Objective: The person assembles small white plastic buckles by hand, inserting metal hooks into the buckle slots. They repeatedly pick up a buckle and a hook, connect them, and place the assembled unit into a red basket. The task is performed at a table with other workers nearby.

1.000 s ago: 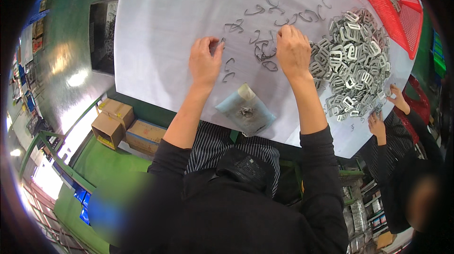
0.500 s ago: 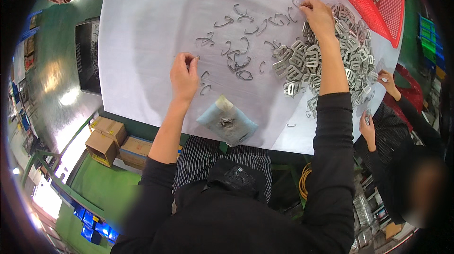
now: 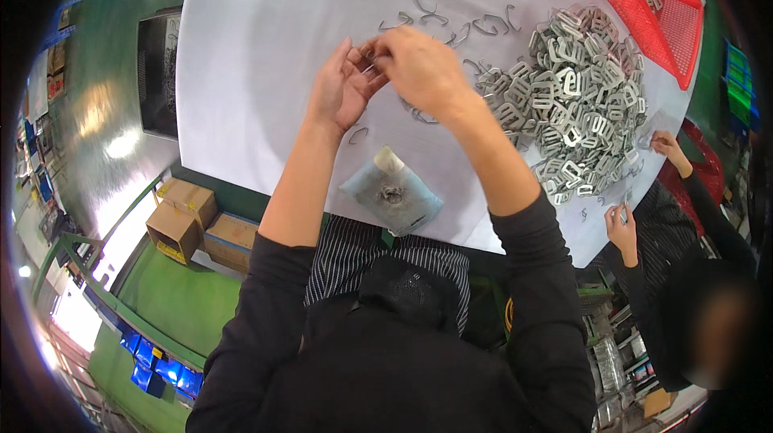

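Observation:
My left hand (image 3: 341, 88) and my right hand (image 3: 425, 69) meet above the white table, fingertips together. The left palm is turned partly up with its fingers curled; the right fingers pinch downward against them. A small dark metal bit (image 3: 371, 68) shows between the fingertips, too small to name. Thin bent wire hooks (image 3: 487, 26) lie scattered beyond and beneath my hands, some hidden by the right one. Right of my right forearm spreads a heap of silvery slotted metal buckles (image 3: 576, 103). A worn light-blue pad (image 3: 393, 194) with a dark stained middle rests near the table's front edge.
A red plastic basket (image 3: 644, 38) holding more buckles stands at the far right of the table (image 3: 241, 95). At the right edge, a co-worker's hands (image 3: 622, 232) handle small metal pieces. Cardboard boxes (image 3: 183, 223) sit on the floor at left; a black tray (image 3: 158, 70) lies beyond the table.
My right hand has come left from the buckle heap to my left hand. The left hand has moved up and slightly right to meet it. The view has shifted a little.

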A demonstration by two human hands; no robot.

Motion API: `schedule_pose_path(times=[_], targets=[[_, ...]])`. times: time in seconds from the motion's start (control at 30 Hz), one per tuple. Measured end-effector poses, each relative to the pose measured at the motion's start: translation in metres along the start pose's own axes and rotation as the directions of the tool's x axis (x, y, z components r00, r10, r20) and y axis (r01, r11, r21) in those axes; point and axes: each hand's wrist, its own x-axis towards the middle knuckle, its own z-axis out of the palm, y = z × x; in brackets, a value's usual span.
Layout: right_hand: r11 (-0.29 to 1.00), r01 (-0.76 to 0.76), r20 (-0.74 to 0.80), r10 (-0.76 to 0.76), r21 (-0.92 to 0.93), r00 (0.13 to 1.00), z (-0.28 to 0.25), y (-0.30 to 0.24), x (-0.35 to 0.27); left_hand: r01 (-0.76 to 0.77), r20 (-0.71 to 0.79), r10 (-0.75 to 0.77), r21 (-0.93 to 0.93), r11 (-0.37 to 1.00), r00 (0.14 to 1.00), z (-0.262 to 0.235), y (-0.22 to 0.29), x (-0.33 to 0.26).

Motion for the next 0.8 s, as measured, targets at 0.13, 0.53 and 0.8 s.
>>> schedule_pose_path(times=[0.13, 0.53, 0.8], targets=[[0.976, 0.113, -0.076, -0.1, 0.186, 0.992, -0.002, -0.008, -0.003, -0.028, -0.086, 0.025, -0.028, 0.999, 0.996, -0.022, 0.008, 0.006], [0.851, -0.52, -0.424, 0.444, -0.077, 0.79, 0.05, 0.055, -0.107, -0.071, -0.266, 0.067, -0.003, 0.998, 0.962, -0.106, 0.064, -0.051], [0.943, -0.328, -0.41, 0.324, 0.063, 0.852, 0.081, -0.029, -0.084, 0.104, -0.142, -0.1, 0.019, 0.994, 0.985, -0.099, 0.032, -0.065]])
